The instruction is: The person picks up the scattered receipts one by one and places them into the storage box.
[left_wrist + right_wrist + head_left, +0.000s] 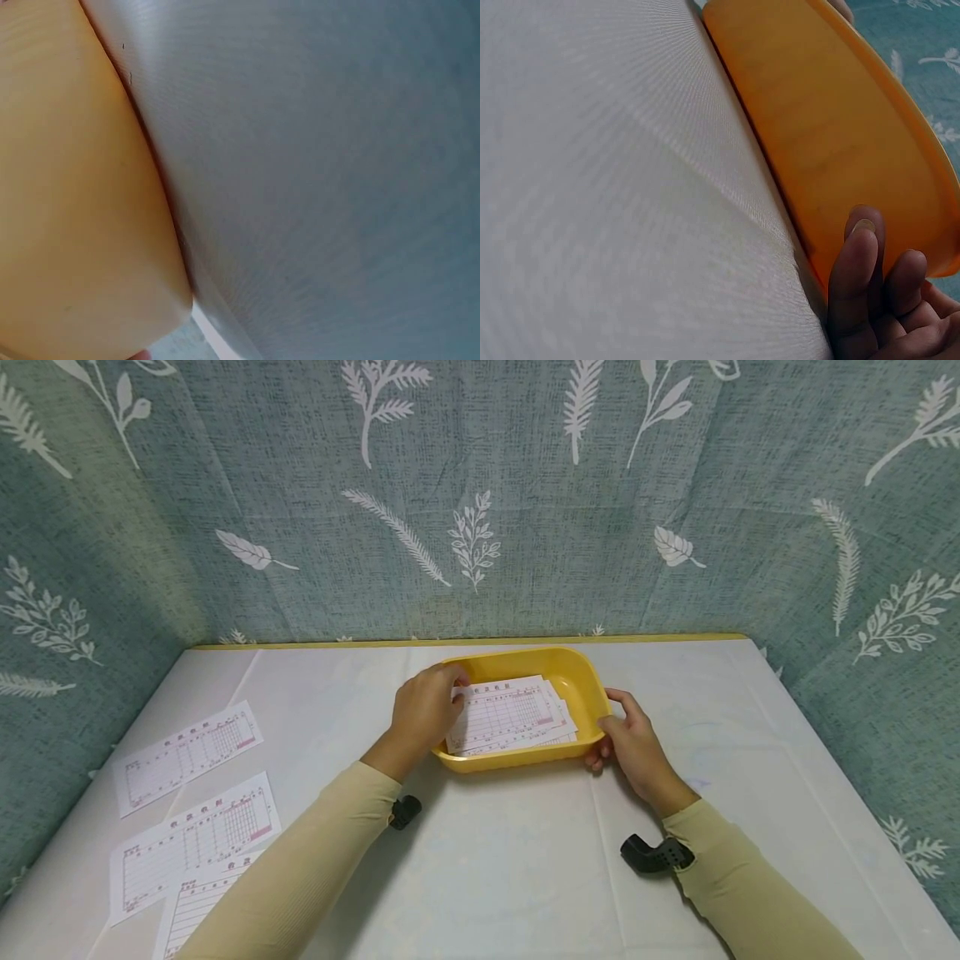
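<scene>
Prob. part done: slips [506, 714] in tray [588, 689], mid pic; 3 slips [187, 760] out, lower L of pic. R hand [636, 747] grips tray; L hand [422, 708] bent, can't tell its hold.

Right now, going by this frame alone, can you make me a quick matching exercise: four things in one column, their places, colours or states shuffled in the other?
Column one
1. Right hand
2. Stacked slips
3. Loose slips
4. Backdrop

Column two
A. Blue-green with white leaf prints
B. Lying inside the yellow tray
C. Gripping the tray's right end
D. On the white table covering, toward the person's left

Right pairs: 1-C, 2-B, 3-D, 4-A
</scene>
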Available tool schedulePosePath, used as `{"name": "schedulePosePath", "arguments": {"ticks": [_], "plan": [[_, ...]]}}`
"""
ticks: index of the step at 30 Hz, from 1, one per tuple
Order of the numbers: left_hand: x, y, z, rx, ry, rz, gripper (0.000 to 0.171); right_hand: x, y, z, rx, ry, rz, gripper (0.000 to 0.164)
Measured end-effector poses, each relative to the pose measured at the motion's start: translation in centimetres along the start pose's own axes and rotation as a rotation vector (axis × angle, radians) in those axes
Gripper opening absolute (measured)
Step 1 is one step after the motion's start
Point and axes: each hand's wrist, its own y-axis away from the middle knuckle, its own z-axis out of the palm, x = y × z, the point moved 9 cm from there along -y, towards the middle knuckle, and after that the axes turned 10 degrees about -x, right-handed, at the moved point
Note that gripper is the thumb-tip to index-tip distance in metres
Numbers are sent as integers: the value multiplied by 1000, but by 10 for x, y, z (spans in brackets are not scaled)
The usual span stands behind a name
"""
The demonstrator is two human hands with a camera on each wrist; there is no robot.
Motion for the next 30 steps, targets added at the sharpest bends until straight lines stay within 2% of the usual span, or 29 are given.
{"name": "schedulePosePath", "arguments": {"ticks": [22, 30], "plan": [[0, -1, 0, -3, 20, -4, 20, -1, -1, -1, 4, 14, 7, 50], [0, 0, 0, -2, 13, -6, 19, -2, 0, 1, -4, 4, -17, 49]]}}
